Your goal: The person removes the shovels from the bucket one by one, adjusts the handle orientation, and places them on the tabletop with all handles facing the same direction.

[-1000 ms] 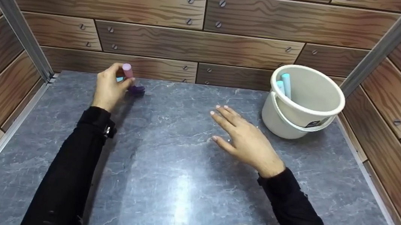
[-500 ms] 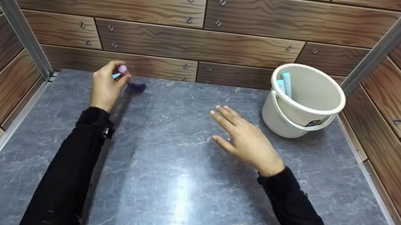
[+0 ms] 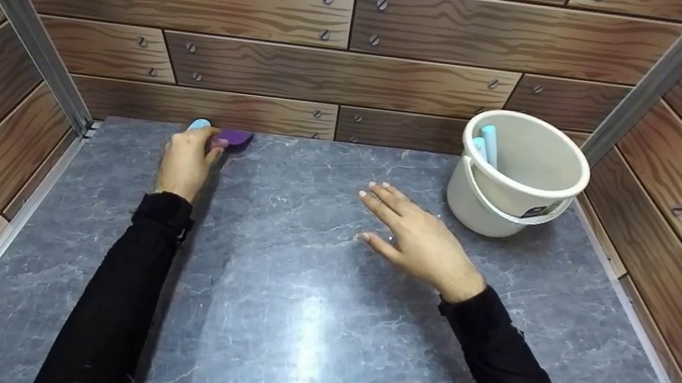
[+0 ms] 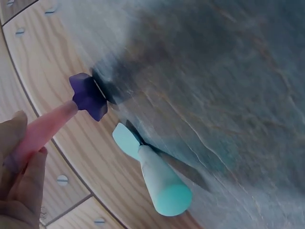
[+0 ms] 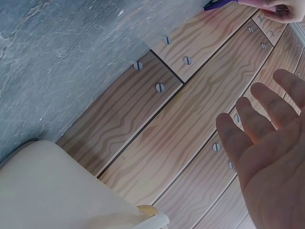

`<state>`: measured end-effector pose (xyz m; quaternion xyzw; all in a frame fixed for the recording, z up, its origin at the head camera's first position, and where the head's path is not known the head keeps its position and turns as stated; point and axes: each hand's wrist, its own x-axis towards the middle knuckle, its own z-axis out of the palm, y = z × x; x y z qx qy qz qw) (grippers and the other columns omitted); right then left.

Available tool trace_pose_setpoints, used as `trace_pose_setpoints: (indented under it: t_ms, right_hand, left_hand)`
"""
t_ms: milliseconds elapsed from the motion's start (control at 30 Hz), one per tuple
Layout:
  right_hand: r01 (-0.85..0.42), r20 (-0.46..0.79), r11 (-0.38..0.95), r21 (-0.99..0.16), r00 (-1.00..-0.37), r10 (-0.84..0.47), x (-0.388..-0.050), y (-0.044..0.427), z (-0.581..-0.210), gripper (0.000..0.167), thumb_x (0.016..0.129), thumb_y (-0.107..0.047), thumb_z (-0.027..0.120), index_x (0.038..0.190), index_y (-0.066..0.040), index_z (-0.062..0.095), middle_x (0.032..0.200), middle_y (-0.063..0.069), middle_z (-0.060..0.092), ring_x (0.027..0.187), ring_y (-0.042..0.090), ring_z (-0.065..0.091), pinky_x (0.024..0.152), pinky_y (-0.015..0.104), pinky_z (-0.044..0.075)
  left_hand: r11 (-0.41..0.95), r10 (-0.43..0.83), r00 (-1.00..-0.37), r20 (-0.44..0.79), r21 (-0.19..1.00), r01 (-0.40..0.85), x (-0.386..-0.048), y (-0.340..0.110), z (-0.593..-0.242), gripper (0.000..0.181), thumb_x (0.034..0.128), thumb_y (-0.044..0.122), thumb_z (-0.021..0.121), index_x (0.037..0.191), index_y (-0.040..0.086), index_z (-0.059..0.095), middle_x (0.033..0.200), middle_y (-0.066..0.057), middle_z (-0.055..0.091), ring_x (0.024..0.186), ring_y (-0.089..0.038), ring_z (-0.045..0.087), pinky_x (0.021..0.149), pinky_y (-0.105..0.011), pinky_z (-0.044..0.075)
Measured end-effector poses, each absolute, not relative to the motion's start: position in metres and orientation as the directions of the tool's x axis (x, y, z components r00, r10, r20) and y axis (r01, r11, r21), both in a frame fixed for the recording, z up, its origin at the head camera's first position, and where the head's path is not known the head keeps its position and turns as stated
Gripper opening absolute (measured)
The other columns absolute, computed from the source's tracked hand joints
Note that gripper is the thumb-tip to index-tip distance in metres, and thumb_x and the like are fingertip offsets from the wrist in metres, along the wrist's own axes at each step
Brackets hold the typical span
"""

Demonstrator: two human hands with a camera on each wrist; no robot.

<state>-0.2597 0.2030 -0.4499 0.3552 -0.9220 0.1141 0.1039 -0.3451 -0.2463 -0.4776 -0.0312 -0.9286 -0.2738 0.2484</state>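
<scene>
Slim tool (image 4: pixel 61 117): pink handle (image 4: pixel 45 130), flared purple head (image 4: pixel 89 97), wavy-edged.

The head view is bright and sharp, apparently lit from above; white glare streaks the grey, marble-patterned counter (image 3: pixel 284 236), and soft shadow lies beside the black left sleeve (image 3: pixel 115 288). The left wrist view is dimmer and hazy, the counter soft, with dark shadow by the purple-headed, pink-handled tool (image 4: pixel 55 120). The right wrist view looks crisper.
</scene>
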Motion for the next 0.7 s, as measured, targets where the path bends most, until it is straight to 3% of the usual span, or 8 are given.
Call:
trace_pose_setpoints:
  t_ms: [200,500,700]
  right_hand:
    - [-0.683,0.283,0.716,-0.145,-0.722,-0.631,-0.260,0.203,-0.451,0.074,0.118,-0.055,0.069,0.178,-0.016,0.053,0.185,0.016,0.052,0.172,0.042,0.051,0.137,0.065,0.051]
    - [-0.696,0.302,0.706,-0.132,-0.707,-0.640,-0.260,0.203,-0.451,0.074,0.116,-0.050,0.074,0.177,-0.014,0.054,0.183,0.017,0.054,0.171,0.043,0.052,0.135,0.065,0.053]
    - [-0.697,0.295,0.706,-0.125,-0.706,-0.644,-0.260,0.202,-0.451,0.075,0.116,-0.051,0.073,0.178,-0.015,0.053,0.184,0.017,0.053,0.171,0.043,0.052,0.136,0.065,0.052]
  left_hand:
    - [0.892,-0.013,-0.877,0.480,0.402,0.207,-0.340,-0.242,-0.482,0.014,0.1124,0.007,0.078,0.115,-0.004,0.088,0.113,-0.025,0.089,0.109,-0.056,0.086,0.095,-0.072,0.069]
    - [0.925,0.020,-0.921,0.390,0.343,0.165,-0.336,-0.238,-0.487,0.047,0.1240,0.023,0.062,0.094,-0.008,0.081,0.094,-0.034,0.083,0.097,-0.065,0.081,0.083,-0.077,0.067]
    - [0.928,0.044,-0.944,0.326,0.337,0.160,-0.334,-0.237,-0.491,0.046,0.1239,0.019,0.060,0.092,-0.008,0.079,0.095,-0.033,0.083,0.100,-0.060,0.083,0.087,-0.072,0.068]
